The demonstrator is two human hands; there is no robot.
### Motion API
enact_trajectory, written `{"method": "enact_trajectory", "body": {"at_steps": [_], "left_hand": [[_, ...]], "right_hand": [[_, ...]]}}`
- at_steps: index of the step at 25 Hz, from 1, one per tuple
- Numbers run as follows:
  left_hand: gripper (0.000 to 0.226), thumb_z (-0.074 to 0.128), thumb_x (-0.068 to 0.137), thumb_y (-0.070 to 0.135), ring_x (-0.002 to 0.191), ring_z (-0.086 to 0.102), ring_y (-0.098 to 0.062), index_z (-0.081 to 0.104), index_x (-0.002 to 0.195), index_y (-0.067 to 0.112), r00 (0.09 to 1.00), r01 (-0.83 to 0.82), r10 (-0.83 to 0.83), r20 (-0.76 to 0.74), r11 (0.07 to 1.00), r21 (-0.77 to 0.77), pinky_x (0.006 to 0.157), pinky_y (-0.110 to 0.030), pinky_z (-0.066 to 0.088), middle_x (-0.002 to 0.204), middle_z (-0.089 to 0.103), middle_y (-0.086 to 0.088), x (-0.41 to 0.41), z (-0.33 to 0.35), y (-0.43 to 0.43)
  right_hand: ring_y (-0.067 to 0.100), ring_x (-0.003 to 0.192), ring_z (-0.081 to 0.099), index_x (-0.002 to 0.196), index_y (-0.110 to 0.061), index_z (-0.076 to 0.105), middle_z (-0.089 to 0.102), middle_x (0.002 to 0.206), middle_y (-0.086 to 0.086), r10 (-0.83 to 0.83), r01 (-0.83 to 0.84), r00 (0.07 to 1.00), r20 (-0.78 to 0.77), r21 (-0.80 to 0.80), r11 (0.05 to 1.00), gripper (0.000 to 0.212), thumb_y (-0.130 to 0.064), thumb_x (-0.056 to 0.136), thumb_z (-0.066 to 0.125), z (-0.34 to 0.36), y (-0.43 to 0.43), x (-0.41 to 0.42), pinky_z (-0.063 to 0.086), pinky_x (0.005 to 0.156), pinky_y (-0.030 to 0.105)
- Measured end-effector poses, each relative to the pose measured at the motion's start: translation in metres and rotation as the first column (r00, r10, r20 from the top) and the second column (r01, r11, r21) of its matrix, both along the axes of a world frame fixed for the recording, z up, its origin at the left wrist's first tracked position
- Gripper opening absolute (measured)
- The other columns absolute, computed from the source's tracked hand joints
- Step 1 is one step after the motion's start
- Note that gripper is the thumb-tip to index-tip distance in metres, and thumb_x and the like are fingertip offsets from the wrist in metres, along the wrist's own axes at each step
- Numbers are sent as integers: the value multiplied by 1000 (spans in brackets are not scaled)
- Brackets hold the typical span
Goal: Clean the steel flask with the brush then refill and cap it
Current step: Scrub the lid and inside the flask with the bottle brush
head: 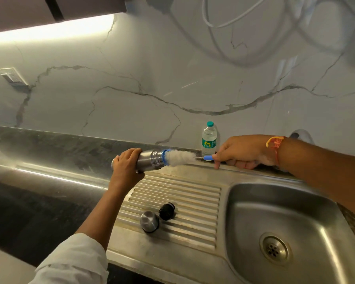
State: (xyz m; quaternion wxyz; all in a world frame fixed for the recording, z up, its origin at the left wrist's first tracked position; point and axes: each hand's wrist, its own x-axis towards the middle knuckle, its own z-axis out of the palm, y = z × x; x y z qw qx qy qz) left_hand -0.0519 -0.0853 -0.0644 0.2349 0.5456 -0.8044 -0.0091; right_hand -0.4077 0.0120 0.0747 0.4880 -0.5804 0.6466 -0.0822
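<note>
My left hand (125, 167) grips the steel flask (152, 159), held sideways above the drainboard with its mouth pointing right. A bottle brush (180, 157) with white bristles and a blue handle has its tip at the flask's mouth; most of the bristles are outside. My right hand (244, 150) holds the brush handle. The steel cap (149, 221) and a black inner stopper (167, 211) lie on the ribbed drainboard (193, 193). A small plastic water bottle (209, 138) with a teal cap stands upright at the back edge.
The steel sink basin (254, 212) with its drain (274, 248) is at the lower right. A dark stone counter (29, 201) lies to the left. A marble wall (172, 78) rises behind, with a socket plate (11, 75) at left.
</note>
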Motion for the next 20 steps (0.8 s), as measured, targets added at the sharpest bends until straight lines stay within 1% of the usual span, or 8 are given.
{"method": "enact_trajectory", "body": {"at_steps": [3,6,8,10,12,14,17,20], "left_hand": [[77,91,63,7,123,57,-37,57,132,14,997,35,-30,78,998,-61,109,-70,33,132,61,-10,-11,6,1],[78,91,63,9,125,56,-36,56,133,15,992,51,-47,114,998,-32,110,-68,33,133,61,-9,-12,9,0],[81,90,64,15,126,55,-33,54,137,18,985,104,-107,133,994,26,108,-60,37,136,59,-6,-17,11,2],[83,89,65,18,120,56,-28,52,139,20,970,203,-215,110,973,105,102,-50,43,134,58,-3,-31,14,5],[84,89,64,17,113,57,-25,51,139,20,961,262,-273,37,947,188,97,-45,49,131,58,-2,-42,17,8],[84,89,63,19,114,57,-25,51,138,21,965,253,-261,32,954,161,97,-46,48,131,58,-1,-44,16,9],[82,90,63,21,122,55,-28,53,136,22,976,196,-193,102,981,-15,105,-53,39,134,59,-2,-39,12,10],[84,94,60,20,123,57,-31,53,132,22,977,187,-167,134,970,-154,110,-58,37,134,61,-6,-36,10,7]], "right_hand": [[7,42,23,98,-14,73,36,57,-5,-85,58,989,124,209,976,28,-38,98,58,-15,4,9,18,37,16],[7,50,38,90,-22,74,47,64,-10,85,-104,983,-163,-117,988,31,-43,99,54,-15,9,21,29,45,19],[9,66,51,90,-27,68,54,74,-10,129,-320,879,-460,-365,874,30,-45,101,47,-12,16,30,33,55,22],[19,69,55,92,-26,60,54,80,-5,40,-568,673,-739,-481,668,24,-39,103,43,-15,25,43,35,57,28],[26,67,61,101,-20,59,59,84,1,-65,-756,481,-875,-451,474,15,-22,102,44,-21,34,53,38,54,32],[27,66,63,106,-17,59,63,88,3,-91,-789,432,-897,-424,445,15,-19,102,45,-26,34,50,42,53,32],[18,62,53,100,-23,64,63,82,-2,-11,-531,695,-719,-524,666,29,-42,103,42,-32,35,48,40,54,30],[10,52,44,91,-20,74,54,63,-5,-26,-10,993,-115,-302,953,33,-44,98,53,-41,39,63,34,48,25]]}}
